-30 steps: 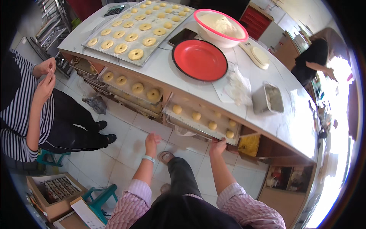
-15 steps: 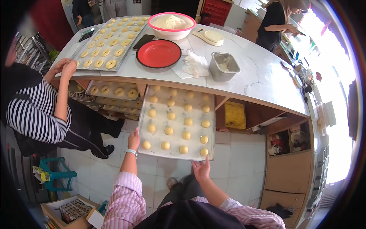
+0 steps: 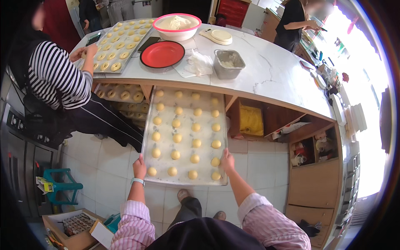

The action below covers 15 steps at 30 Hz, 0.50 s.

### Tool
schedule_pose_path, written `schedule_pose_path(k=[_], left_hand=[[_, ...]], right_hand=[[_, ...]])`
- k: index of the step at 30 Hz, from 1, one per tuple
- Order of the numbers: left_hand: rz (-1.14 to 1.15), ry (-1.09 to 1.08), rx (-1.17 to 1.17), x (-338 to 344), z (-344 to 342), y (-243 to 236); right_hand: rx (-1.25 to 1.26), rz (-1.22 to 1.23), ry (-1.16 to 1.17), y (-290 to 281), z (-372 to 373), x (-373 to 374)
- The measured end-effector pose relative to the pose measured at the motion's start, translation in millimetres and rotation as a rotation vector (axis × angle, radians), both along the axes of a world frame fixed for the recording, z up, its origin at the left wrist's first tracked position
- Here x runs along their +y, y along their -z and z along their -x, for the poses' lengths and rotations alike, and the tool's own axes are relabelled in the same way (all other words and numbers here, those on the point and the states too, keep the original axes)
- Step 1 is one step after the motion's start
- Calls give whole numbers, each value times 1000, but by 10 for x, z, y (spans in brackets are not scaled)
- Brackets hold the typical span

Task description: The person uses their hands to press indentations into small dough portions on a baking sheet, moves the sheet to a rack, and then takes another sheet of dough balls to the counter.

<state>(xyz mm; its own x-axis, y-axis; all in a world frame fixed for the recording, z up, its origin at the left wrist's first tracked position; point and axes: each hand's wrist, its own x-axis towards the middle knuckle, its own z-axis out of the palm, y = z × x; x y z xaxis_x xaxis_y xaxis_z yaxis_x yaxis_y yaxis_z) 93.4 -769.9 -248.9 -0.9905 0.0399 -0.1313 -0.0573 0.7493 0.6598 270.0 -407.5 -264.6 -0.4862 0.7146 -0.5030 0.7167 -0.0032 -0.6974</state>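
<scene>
One wide rectangular pale-metal tray [image 3: 186, 139], jutting from under the white marbled bench [image 3: 266, 71], far end beneath its top; it bears rows of small round yellow dough balls [image 3: 196, 143], spaced, I judge, so that none touch. My two bare hands: left hand [image 3: 139, 168] closed on the left edge near the front corner, right hand [image 3: 227, 161] closed on the right edge slightly farther from me, fingers under the tray hidden; opposite sides held, I judge, to keep it level; forearms reaching forward, angled inward from the lower edge.
</scene>
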Motion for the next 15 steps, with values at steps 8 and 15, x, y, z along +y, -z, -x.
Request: schedule_pose_path(k=[8, 15], left_hand=[[64, -61, 28, -628, -1628, -300], [76, -128, 12, -703, -3236, -706]], right_hand=[[-15, -24, -30, -333, -1448, -601], [35, -25, -41, -980, -2795, -560]])
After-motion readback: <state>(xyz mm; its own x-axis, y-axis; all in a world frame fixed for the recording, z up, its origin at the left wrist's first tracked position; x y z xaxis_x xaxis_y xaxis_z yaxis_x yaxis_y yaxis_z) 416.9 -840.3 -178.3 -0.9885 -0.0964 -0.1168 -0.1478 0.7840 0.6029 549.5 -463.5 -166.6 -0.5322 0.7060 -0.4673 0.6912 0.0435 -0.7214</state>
